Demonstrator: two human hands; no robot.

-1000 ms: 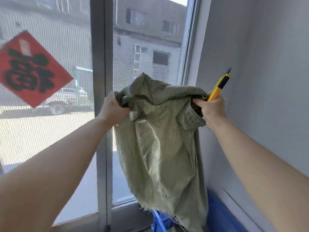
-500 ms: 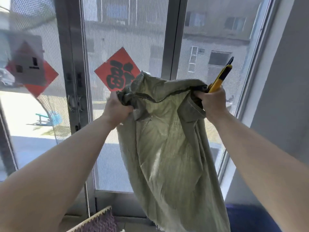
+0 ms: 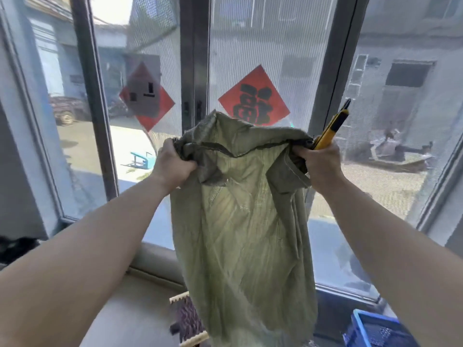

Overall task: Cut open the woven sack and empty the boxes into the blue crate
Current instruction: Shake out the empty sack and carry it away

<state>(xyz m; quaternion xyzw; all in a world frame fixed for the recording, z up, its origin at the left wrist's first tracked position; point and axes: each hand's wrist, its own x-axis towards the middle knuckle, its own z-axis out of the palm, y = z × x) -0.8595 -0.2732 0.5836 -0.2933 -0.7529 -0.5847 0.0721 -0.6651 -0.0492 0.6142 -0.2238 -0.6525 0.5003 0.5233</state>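
I hold a limp olive-green woven sack (image 3: 245, 234) up in front of a glass door; it hangs flat and looks empty. My left hand (image 3: 172, 166) grips its top left corner. My right hand (image 3: 320, 164) grips the top right corner together with a yellow and black utility knife (image 3: 333, 127), whose tip points up and to the right. A corner of the blue crate (image 3: 370, 329) shows at the bottom right, below and to the right of the sack. No boxes are visible.
Sliding glass doors with grey metal frames (image 3: 194, 71) stand right behind the sack, with red paper squares (image 3: 253, 98) stuck on them. A striped woven mat (image 3: 188, 319) lies on the floor at the sack's lower left. A dark object (image 3: 15, 249) sits at the left edge.
The view has swung left, from the grey wall corner to the middle of the glass doors. Both hands keep the same hold on the sack and knife. The blue crate now shows at bottom right.
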